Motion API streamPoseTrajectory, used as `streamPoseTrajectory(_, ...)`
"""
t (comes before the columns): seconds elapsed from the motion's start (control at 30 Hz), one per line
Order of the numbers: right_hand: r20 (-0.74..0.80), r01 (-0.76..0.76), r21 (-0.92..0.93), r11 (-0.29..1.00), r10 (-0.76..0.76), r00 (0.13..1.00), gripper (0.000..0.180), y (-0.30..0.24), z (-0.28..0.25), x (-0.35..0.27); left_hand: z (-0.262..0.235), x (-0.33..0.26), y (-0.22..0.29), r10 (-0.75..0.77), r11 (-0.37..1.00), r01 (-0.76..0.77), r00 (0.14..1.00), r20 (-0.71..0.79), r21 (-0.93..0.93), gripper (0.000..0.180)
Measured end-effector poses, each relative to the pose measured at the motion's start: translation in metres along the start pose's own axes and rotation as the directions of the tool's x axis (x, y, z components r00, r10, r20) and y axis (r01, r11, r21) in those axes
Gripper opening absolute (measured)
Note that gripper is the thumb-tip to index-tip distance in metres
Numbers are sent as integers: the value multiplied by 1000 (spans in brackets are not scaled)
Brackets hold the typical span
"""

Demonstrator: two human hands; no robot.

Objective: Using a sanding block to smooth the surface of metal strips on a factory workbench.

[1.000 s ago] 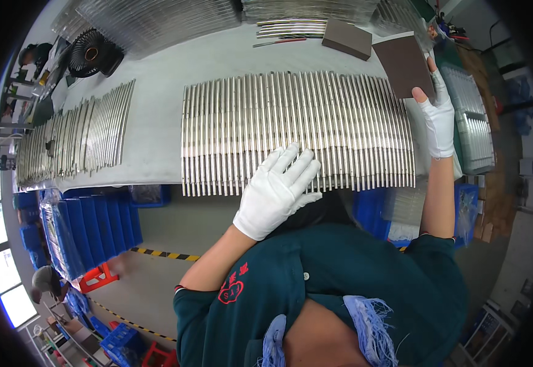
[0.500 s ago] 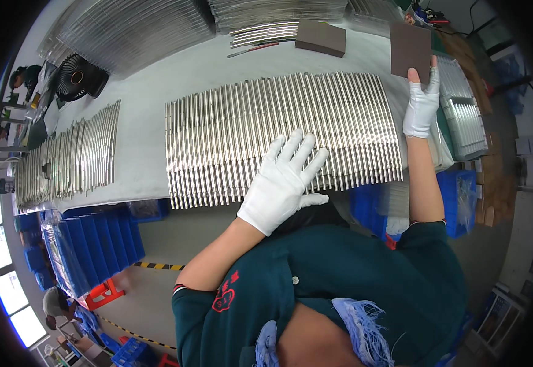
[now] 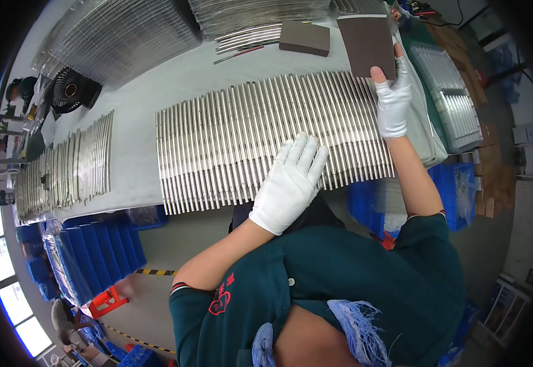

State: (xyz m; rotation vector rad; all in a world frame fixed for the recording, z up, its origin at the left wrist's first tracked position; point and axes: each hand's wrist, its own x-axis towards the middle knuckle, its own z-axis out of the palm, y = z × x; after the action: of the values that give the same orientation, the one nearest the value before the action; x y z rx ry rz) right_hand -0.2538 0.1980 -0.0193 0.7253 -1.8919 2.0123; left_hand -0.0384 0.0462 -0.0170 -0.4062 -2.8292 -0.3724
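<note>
Across the near edge of the bench (image 3: pixel 138 110), the left hand (image 3: pixel 288 183) still lies flat, fingers spread, on the row of metal rods (image 3: pixel 266 131). The right hand (image 3: pixel 393 101) has lifted its pinched brown sanding block (image 3: pixel 367 38) farther off them.

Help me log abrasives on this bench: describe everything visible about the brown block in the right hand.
The brown block is a flat, rectangular pad with a matte, sponge-like or gritty look and squared corners. The gloved right hand grips its lower right corner, holding it above the far end of the row of metal rods. A similar block lies nearby.
</note>
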Motion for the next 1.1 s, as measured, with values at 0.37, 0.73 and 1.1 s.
streamPoseTrajectory(0.37, 511, -288, -228, 930, 366, 778, 61, -49, -22, 12, -4, -6, -3, 65, 983, -76, 995, -69, -168, 61)
streamPoseTrajectory(0.73, 836, -79, -281, 957, 284, 470, 56, -66, 2, 16, -3, -7, -2, 41, 973, -75, 987, -156, -221, 65)
streamPoseTrajectory(1.1, 624, -77, -212, 974, 196, 756, 60, -53, 9, 20, -3, -7, -4, 29, 965, -60, 992, -125, -254, 65)
